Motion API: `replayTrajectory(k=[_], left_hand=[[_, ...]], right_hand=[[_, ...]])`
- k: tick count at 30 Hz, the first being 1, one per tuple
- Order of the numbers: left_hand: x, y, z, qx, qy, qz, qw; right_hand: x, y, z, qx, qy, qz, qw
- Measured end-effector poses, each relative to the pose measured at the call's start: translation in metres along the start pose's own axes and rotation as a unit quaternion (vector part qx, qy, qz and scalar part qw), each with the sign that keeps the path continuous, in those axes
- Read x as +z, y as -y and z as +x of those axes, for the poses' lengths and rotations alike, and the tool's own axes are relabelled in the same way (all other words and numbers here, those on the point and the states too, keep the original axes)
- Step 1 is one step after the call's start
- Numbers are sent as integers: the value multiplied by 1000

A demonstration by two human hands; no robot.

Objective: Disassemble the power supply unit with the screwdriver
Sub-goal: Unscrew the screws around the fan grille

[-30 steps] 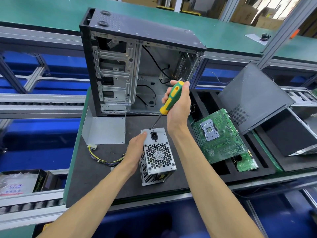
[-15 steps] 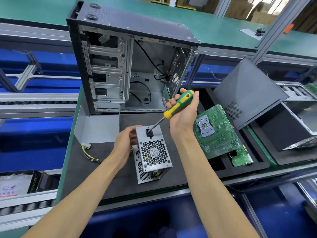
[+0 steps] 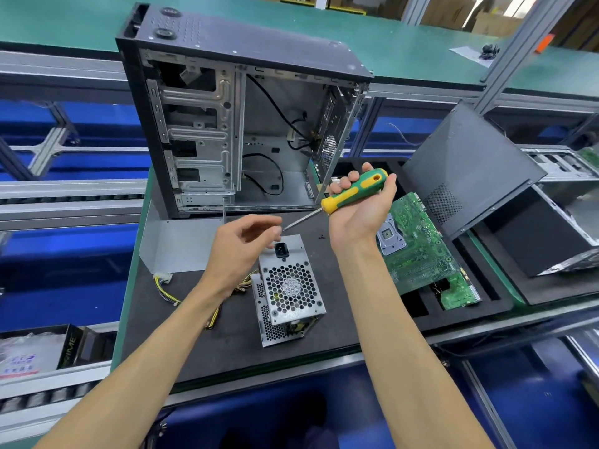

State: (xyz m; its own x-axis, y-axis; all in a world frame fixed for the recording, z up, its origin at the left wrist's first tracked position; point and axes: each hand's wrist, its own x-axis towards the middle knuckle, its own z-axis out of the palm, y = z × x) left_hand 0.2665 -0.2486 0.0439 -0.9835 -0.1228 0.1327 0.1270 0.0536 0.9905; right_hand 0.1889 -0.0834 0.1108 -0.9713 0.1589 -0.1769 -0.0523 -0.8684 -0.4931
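gripping the screwdriver, right hand; left hand pinching at its tip, likely a freed screw. power supply unit below hands; next screw awaited.

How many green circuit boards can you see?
2: a big board in the black tray right of the power supply, and a small board just in front of it. Others may be hidden.

silver power supply unit sits mid-frame on the dark mat, fan grille facing up, black socket at its far end; green-and-yellow screwdriver is tilted just above it, tip pointing lower left
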Motion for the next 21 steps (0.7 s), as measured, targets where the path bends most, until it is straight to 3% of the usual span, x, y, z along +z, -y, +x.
replayTrajectory(k=[14, 21], left_hand=[[18, 3, 24, -32, -24, 2, 999], [38, -2, 55, -25, 30, 162, 986]], right_hand=[[-12, 14, 22, 8, -57, 47, 997], [-51, 26, 50, 91, -132, 154, 975]])
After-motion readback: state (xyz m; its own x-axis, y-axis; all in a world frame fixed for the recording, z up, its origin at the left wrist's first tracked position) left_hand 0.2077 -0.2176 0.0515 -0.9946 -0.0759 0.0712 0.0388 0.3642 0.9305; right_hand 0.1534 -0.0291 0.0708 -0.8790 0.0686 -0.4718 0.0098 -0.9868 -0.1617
